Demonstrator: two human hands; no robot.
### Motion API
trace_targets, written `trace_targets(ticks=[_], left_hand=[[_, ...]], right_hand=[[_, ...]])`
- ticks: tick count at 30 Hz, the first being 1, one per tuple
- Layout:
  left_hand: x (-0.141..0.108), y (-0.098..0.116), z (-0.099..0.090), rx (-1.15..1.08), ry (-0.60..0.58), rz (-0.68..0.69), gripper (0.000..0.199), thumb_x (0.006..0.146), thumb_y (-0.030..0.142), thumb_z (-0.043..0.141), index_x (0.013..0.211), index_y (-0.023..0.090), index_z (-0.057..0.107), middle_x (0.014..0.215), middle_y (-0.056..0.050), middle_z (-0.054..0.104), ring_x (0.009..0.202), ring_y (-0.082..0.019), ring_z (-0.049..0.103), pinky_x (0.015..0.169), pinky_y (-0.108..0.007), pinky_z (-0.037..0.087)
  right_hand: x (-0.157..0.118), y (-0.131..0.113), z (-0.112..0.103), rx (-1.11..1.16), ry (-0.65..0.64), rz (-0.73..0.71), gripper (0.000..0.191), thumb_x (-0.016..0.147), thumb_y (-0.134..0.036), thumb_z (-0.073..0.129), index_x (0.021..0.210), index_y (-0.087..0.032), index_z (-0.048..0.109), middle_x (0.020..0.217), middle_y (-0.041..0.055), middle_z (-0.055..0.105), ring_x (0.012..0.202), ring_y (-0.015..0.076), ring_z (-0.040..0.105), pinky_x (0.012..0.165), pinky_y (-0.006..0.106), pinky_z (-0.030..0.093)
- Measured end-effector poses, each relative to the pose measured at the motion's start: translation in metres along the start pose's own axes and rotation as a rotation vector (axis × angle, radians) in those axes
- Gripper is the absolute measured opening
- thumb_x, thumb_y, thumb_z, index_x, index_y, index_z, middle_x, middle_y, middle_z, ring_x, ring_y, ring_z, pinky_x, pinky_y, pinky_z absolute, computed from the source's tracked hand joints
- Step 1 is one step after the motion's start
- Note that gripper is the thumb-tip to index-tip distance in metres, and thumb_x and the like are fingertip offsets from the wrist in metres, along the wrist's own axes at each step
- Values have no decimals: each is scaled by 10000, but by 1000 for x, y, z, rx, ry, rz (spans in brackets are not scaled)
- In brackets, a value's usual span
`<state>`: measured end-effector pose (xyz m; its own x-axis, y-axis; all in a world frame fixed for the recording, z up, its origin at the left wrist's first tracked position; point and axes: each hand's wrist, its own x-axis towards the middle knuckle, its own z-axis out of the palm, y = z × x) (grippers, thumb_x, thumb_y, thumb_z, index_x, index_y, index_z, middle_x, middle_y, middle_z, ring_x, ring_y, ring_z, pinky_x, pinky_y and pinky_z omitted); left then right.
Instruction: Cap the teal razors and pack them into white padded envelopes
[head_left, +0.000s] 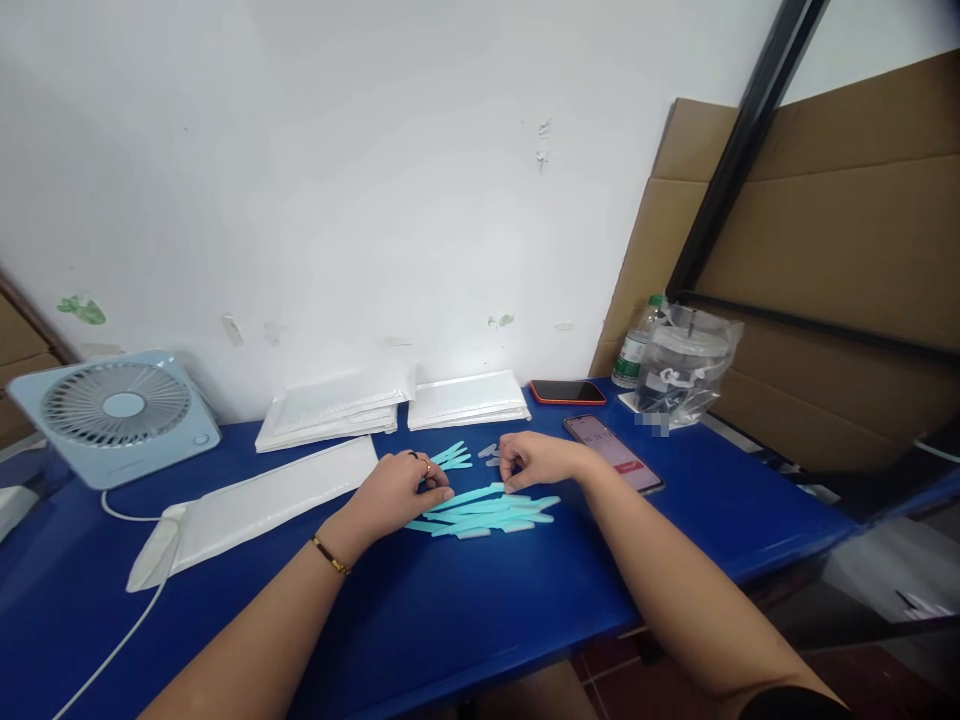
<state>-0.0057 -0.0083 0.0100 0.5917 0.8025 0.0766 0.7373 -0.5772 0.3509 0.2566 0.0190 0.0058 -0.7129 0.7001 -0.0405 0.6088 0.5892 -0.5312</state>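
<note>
A loose pile of thin teal eyebrow razors point(487, 518) lies on the blue table in front of me. My left hand point(401, 492) is closed at the left side of the pile, its thumb and fingers at the handle end of one razor. At the other end of that razor, my right hand point(544, 460) pinches near its wider head with thumb and forefinger. Just behind the hands rest a small group of short teal pieces point(452, 457) and a few translucent greyish pieces point(489, 452), partly covered by my right hand.
White padded envelopes are stacked point(330, 405) along the wall, with one long envelope point(262, 505) at left. A light blue fan point(124, 405) stands far left, its cable crossing the table. Two phones point(568, 391), a bottle point(634, 350) and a bagged cup point(686, 365) are at right.
</note>
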Motion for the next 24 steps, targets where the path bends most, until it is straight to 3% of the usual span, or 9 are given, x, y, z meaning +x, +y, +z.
trace_targets(ticks=[3, 8, 13, 18, 24], left_hand=[[3, 2, 3, 32, -11, -3, 258, 831, 400, 499, 777, 241, 694, 845, -2, 694, 847, -182, 588, 723, -259, 392], [3, -13, -8, 172, 109, -83, 267, 848, 365, 466, 796, 245, 699, 862, -11, 696, 835, -193, 588, 704, -283, 381], [-5, -29, -24, 164, 66, -152, 233, 736, 447, 578, 847, 274, 688, 864, 0, 663, 785, -180, 584, 646, -269, 380], [-14, -29, -25, 195, -131, -152, 104, 645, 332, 641, 709, 267, 692, 762, 13, 639, 693, -162, 562, 586, -256, 355], [-7, -9, -11, 128, -37, -96, 125, 717, 332, 593, 717, 241, 678, 797, -5, 631, 754, -168, 564, 609, -253, 366]], right_hand=[[3, 1, 3, 45, 88, -51, 152, 713, -301, 685, 772, -161, 693, 854, 23, 525, 714, 114, 509, 610, 206, 403], [1, 11, -2, -1, 256, 44, 78, 741, -236, 646, 760, -164, 669, 851, 29, 534, 728, 129, 514, 636, 226, 401], [-1, 19, -5, -15, 399, 132, 96, 724, -255, 660, 767, -174, 688, 834, 24, 534, 718, 133, 527, 650, 239, 406], [1, 8, -3, -10, 420, 76, 105, 770, -228, 606, 741, -167, 686, 819, 31, 560, 709, 126, 533, 657, 237, 406], [12, -24, 13, 112, 280, 2, 283, 783, -410, 620, 938, -184, 691, 810, 34, 637, 676, 130, 529, 616, 232, 402]])
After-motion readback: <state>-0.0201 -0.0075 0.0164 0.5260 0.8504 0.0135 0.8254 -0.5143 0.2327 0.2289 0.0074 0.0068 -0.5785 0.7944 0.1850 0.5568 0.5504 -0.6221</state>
